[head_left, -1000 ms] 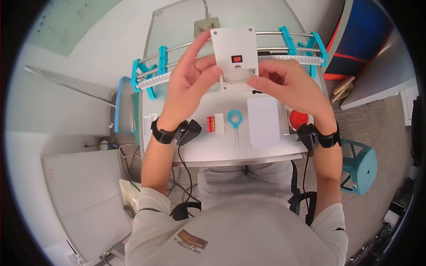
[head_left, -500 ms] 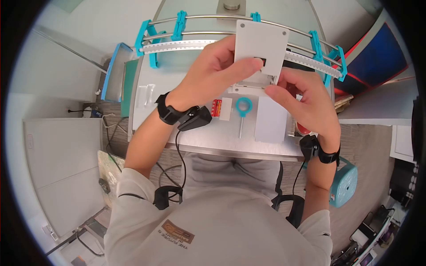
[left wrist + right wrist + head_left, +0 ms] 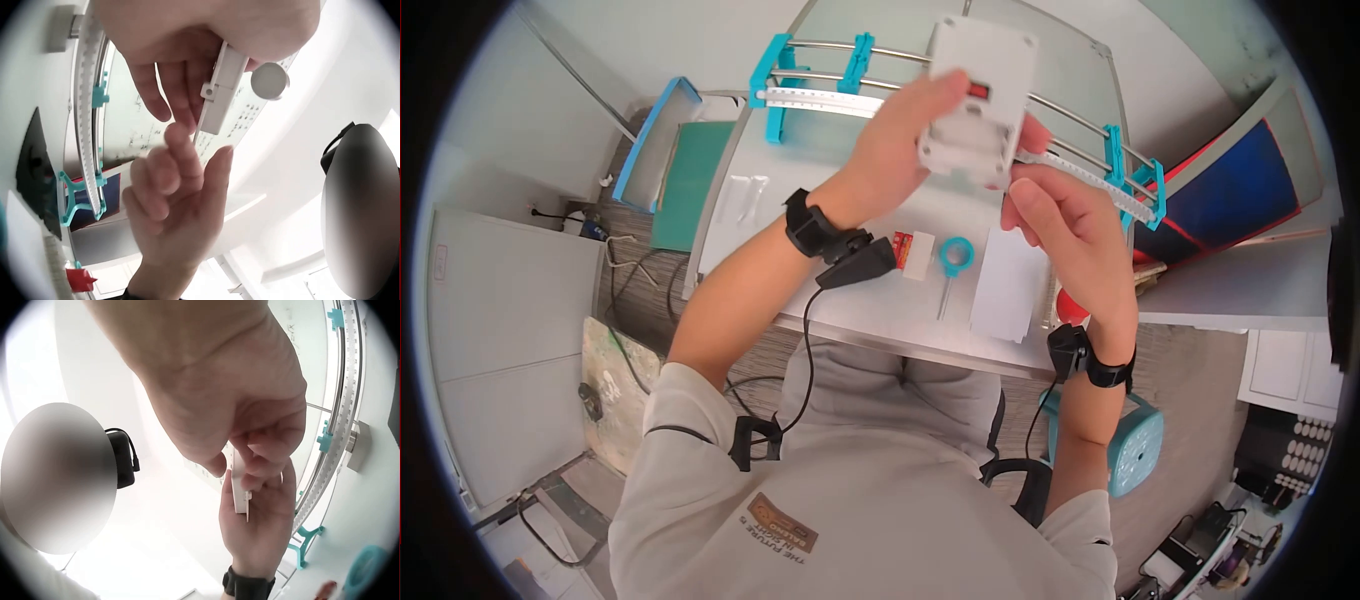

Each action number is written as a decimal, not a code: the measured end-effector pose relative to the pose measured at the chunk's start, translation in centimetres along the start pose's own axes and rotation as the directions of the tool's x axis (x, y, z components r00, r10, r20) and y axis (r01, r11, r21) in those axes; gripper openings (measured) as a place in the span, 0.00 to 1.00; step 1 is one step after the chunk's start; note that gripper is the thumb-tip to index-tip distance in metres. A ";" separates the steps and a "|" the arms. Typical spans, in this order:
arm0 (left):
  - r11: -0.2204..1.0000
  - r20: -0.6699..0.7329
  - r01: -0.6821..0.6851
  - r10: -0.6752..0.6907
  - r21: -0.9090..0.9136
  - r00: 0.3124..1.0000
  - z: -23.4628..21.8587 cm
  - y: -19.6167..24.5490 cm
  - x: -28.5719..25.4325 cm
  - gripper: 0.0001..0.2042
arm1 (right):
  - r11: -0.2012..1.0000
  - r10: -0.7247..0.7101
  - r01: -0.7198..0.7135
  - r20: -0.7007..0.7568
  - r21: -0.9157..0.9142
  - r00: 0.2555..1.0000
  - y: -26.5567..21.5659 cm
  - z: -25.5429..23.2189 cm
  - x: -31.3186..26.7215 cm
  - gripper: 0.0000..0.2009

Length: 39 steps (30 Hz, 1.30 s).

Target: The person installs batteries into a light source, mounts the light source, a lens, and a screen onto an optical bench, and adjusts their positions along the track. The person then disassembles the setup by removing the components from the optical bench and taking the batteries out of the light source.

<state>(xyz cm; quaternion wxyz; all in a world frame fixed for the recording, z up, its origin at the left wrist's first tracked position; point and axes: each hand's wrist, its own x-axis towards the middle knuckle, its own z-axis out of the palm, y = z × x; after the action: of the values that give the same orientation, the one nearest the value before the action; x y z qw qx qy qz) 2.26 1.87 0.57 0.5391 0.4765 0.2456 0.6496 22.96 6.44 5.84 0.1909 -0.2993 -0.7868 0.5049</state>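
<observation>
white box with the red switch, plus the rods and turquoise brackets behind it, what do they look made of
The white box looks like matte hard plastic: smooth and evenly coloured, though painted metal is possible. The rods appear to be polished metal, given their silvery highlights. The turquoise brackets are probably plastic, being opaque and one solid colour.

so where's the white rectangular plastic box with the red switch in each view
head: the white rectangular plastic box is upper middle, red switch facing up
left wrist: edge-on, upper half just right of centre, under the left hand
right wrist: narrow white edge just right of and below centre, between both hands
shared landmark: curved white ruler strip with turquoise brackets, upper part in head, left side in left wrist, right side in right wrist
</observation>
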 end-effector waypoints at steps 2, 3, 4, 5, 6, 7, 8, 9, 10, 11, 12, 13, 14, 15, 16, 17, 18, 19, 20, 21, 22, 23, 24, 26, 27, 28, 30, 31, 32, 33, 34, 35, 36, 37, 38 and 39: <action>0.997 -0.037 -0.080 0.081 0.015 0.996 -1.4 1.0 0.5 0.30 | 0.998 -0.015 0.015 0.000 -0.066 1.000 -0.1 1.0 0.1 0.10; 0.989 -0.067 -0.145 0.147 0.033 0.987 -1.9 1.5 0.7 0.31 | 0.997 -0.019 0.020 0.011 -0.073 1.000 0.1 1.7 0.2 0.10; 0.987 -0.161 -0.157 0.160 0.029 0.974 -2.1 1.9 0.8 0.32 | 0.974 -0.104 0.118 0.078 -0.194 0.991 0.6 2.5 0.4 0.11; 0.987 -0.168 -0.161 0.163 0.029 0.972 -3.3 1.9 1.0 0.32 | 0.928 -0.179 0.218 0.151 -0.303 0.972 0.8 3.3 0.4 0.12; 0.966 -0.005 -0.175 0.177 -0.190 0.984 -5.1 1.8 1.5 0.31 | 0.897 -0.158 0.233 0.220 -0.376 0.963 0.8 4.0 0.4 0.14; 0.905 0.155 -0.145 0.222 -0.399 0.963 -5.7 2.1 1.7 0.31 | 0.896 -0.157 0.234 0.224 -0.378 0.962 1.2 4.8 0.5 0.14; 0.905 0.154 -0.146 0.224 -0.400 0.962 -5.6 1.8 1.6 0.31 | 0.815 -0.290 0.368 0.234 -0.448 0.928 2.1 5.7 0.6 0.15; 0.932 -0.021 -0.170 0.173 -0.320 0.985 -4.4 2.0 1.4 0.33 | 0.708 -0.415 0.486 0.255 -0.512 0.874 2.8 6.5 0.7 0.15; 0.955 -0.200 -0.178 0.131 -0.236 0.971 -3.6 2.1 1.3 0.36 | 0.707 -0.414 0.486 0.256 -0.513 0.873 3.0 6.9 0.7 0.15; 0.955 -0.201 -0.180 0.133 -0.237 0.970 -3.5 2.1 1.4 0.36 | 0.708 -0.378 0.484 0.303 -0.514 0.875 3.2 7.2 0.8 0.14; 0.960 -0.197 -0.178 0.136 -0.214 0.971 -3.4 2.2 1.3 0.35 | 0.709 -0.341 0.483 0.350 -0.514 0.873 3.4 7.6 0.9 0.13; 0.965 -0.195 -0.177 0.139 -0.192 0.971 -3.4 2.2 1.3 0.35 | 0.706 -0.342 0.488 0.357 -0.513 0.870 3.7 7.9 1.1 0.13; 0.965 -0.201 -0.183 0.144 -0.190 0.969 -3.5 2.1 1.3 0.35 | 0.701 -0.359 0.500 0.354 -0.510 0.864 4.1 8.2 1.2 0.13; 0.962 -0.197 -0.182 0.142 -0.202 0.970 -3.7 1.8 1.4 0.35 | 0.694 -0.377 0.511 0.349 -0.507 0.858 4.3 8.4 1.4 0.12; 0.960 -0.191 -0.179 0.138 -0.215 0.972 -3.8 1.6 1.5 0.36 | 0.692 -0.378 0.515 0.353 -0.506 0.856 4.2 8.6 1.5 0.12; 0.960 -0.191 -0.181 0.140 -0.214 0.971 -4.1 1.5 1.3 0.36 | 0.673 -0.400 0.537 0.360 -0.508 0.843 4.2 8.7 1.5 0.12; 0.944 -0.129 -0.182 0.151 -0.274 0.980 -4.3 1.6 1.1 0.32 | 0.655 -0.422 0.557 0.364 -0.510 0.830 4.1 8.7 1.5 0.12; 0.927 -0.063 -0.176 0.165 -0.332 0.984 -4.4 1.7 1.1 0.28 | 0.655 -0.424 0.556 0.360 -0.512 0.831 3.6 8.4 1.4 0.12; 0.927 -0.058 -0.174 0.164 -0.332 0.985 -4.4 1.5 1.2 0.28 | 0.755 -0.404 0.520 0.340 -0.399 0.849 2.8 7.8 1.1 0.12; 0.961 -0.103 -0.206 0.189 -0.183 0.977 -4.2 1.3 1.1 0.30 | 0.838 -0.380 0.471 0.326 -0.274 0.865 1.9 7.1 0.9 0.12; 0.974 -0.143 -0.224 0.218 -0.031 0.965 -3.9 1.1 1.1 0.33 | 0.841 -0.378 0.467 0.323 -0.274 0.868 0.9 6.2 0.9 0.12; 0.976 -0.140 -0.217 0.210 -0.035 0.967 -3.7 1.0 0.9 0.33 | 0.890 -0.346 0.410 0.292 -0.200 0.892 0.0 5.1 0.9 0.13; 0.981 -0.109 -0.189 0.183 -0.046 0.977 -3.5 1.1 0.7 0.32 | 0.928 -0.311 0.351 0.261 -0.123 0.914 -0.2 4.2 1.0 0.13; 0.987 -0.067 -0.150 0.146 -0.061 0.987 -2.9 0.9 0.6 0.32 | 0.939 -0.344 0.342 0.127 0.036 0.930 0.7 2.9 1.2 0.14; 0.993 -0.088 -0.105 0.100 -0.052 0.991 -2.5 0.7 0.5 0.33 | 0.916 -0.357 0.351 -0.005 0.192 0.934 1.2 2.2 1.4 0.15; 0.997 -0.108 -0.060 0.054 -0.046 0.993 -2.0 0.3 0.4 0.34 | 0.898 -0.396 0.403 -0.071 0.176 0.915 1.6 1.6 1.7 0.16; 0.999 -0.090 -0.013 0.010 -0.030 0.996 -1.1 0.0 0.1 0.34 | 0.903 -0.398 0.419 -0.186 0.096 0.899 1.8 1.3 1.9 0.17; 1.000 -0.083 0.023 -0.023 -0.003 0.996 -0.6 -0.2 0.0 0.34 | 0.901 -0.412 0.434 -0.283 0.018 0.866 1.8 1.3 2.1 0.17; 0.999 -0.072 0.034 -0.035 -0.009 0.997 0.2 -0.6 -0.2 0.34 | 0.889 -0.453 0.450 -0.292 -0.084 0.842 2.0 1.3 2.3 0.18; 0.998 -0.162 0.065 -0.067 -0.015 0.984 1.0 -0.9 -0.3 0.33 | 0.894 -0.444 0.440 -0.305 -0.085 0.843 2.1 1.4 2.4 0.18; 0.995 -0.252 0.094 -0.096 -0.021 0.963 1.5 -1.1 -0.3 0.33 | 0.870 -0.491 0.441 -0.305 -0.221 0.816 2.2 1.7 2.5 0.18; 0.995 -0.244 0.102 -0.104 -0.021 0.964 1.7 -1.2 -0.4 0.33 | 0.829 -0.539 0.434 -0.295 -0.353 0.789 2.3 1.8 2.5 0.19; 0.992 -0.239 0.118 -0.123 -0.032 0.963 1.8 -1.2 -0.5 0.31 | 0.832 -0.535 0.429 -0.303 -0.352 0.789 2.3 1.8 2.4 0.19; 0.990 -0.237 0.132 -0.139 -0.043 0.962 1.7 -1.2 -0.6 0.28 | 0.830 -0.526 0.403 -0.296 -0.386 0.798 2.2 1.7 2.3 0.17; 0.990 -0.235 0.135 -0.141 -0.043 0.962 1.4 -1.3 -0.6 0.28 | 0.825 -0.516 0.379 -0.289 -0.419 0.806 2.1 1.7 2.3 0.16; 0.991 -0.208 0.129 -0.135 -0.043 0.969 0.9 -1.6 -0.6 0.26 | 0.826 -0.515 0.377 -0.290 -0.418 0.807 2.2 1.6 2.3 0.16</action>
<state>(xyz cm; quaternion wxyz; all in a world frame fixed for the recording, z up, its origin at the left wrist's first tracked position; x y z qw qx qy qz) 3.75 1.59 -0.58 0.5591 0.3799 0.3230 0.6624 20.84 7.58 3.14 0.4041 -0.2257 -0.8559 0.2306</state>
